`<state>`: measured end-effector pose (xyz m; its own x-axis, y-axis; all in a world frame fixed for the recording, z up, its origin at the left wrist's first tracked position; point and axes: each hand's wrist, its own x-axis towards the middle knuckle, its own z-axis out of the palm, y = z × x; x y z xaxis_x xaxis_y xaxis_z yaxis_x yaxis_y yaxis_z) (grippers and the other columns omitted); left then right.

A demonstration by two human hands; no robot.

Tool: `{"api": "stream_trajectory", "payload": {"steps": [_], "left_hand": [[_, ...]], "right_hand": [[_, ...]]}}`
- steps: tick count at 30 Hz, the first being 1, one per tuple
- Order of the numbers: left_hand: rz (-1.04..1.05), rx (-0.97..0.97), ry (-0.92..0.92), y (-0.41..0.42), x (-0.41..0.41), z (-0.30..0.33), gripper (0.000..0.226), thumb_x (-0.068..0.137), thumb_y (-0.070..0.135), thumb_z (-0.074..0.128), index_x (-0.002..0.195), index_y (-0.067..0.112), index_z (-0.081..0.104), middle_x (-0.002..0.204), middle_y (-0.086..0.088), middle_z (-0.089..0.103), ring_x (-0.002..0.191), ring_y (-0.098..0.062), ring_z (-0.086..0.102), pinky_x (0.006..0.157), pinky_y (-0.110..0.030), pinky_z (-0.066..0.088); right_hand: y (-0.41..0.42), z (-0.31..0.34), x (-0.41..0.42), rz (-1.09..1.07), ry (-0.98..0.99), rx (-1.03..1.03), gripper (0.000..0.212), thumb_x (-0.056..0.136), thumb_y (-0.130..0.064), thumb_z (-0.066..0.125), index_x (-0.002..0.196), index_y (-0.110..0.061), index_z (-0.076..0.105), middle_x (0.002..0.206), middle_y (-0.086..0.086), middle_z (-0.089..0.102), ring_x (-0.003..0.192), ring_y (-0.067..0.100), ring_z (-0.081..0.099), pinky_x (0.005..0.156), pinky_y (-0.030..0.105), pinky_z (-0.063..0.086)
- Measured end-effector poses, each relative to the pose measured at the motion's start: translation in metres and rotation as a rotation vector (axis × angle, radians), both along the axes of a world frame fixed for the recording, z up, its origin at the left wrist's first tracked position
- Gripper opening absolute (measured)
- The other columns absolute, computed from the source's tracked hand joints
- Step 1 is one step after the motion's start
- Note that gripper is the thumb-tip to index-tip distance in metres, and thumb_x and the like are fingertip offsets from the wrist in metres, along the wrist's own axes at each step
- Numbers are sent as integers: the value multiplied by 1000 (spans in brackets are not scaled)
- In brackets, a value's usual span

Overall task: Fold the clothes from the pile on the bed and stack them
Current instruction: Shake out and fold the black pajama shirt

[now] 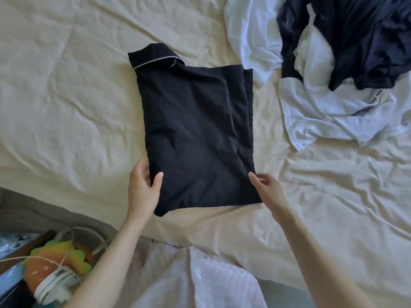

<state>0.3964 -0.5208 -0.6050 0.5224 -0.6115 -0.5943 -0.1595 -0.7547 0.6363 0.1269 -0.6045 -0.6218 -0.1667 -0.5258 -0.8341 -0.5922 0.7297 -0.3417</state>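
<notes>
A black shirt (195, 130) with pale piping on its collar lies folded into a long rectangle in the middle of the cream bed (66, 96). My left hand (144, 190) grips the shirt's near left edge, thumb on top and fingers tucked under the cloth. My right hand (266, 187) is at the near right edge, its thumb touching the cloth and its fingers lying beside the fold. The pile (333, 63) of unfolded white and dark navy clothes lies at the upper right.
The bed's near edge runs across the lower left. Below it, at the bottom left, stand a box or drawer with a colourful toy (57, 261), white cables and a white device. Pale pink cloth (195, 276) is at the bottom centre.
</notes>
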Motion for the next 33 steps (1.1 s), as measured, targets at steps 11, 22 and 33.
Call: {"api": "stream_trajectory", "payload": {"steps": [11, 22, 33], "left_hand": [[341, 242, 535, 42, 7, -6, 13, 90, 16, 62, 103, 14, 61, 104, 0, 69, 90, -12, 67, 70, -28, 51], [498, 399, 568, 44, 9, 47, 18, 83, 5, 68, 96, -4, 60, 100, -19, 66, 89, -25, 63, 66, -35, 52], [591, 128, 518, -89, 48, 75, 12, 87, 8, 64, 95, 1, 59, 94, -16, 60, 86, -24, 64, 58, -28, 59]], "right_hand": [[15, 7, -5, -394, -249, 164, 9, 87, -9, 64, 92, -2, 64, 100, 12, 69, 95, 24, 66, 79, 35, 55], [35, 59, -16, -559, -161, 277, 11, 79, 0, 71, 85, -1, 63, 93, 13, 67, 88, 26, 65, 65, 30, 52], [-94, 83, 42, -653, -274, -92, 9, 84, -3, 67, 88, -3, 60, 58, 1, 51, 44, 4, 52, 56, 19, 54]]}}
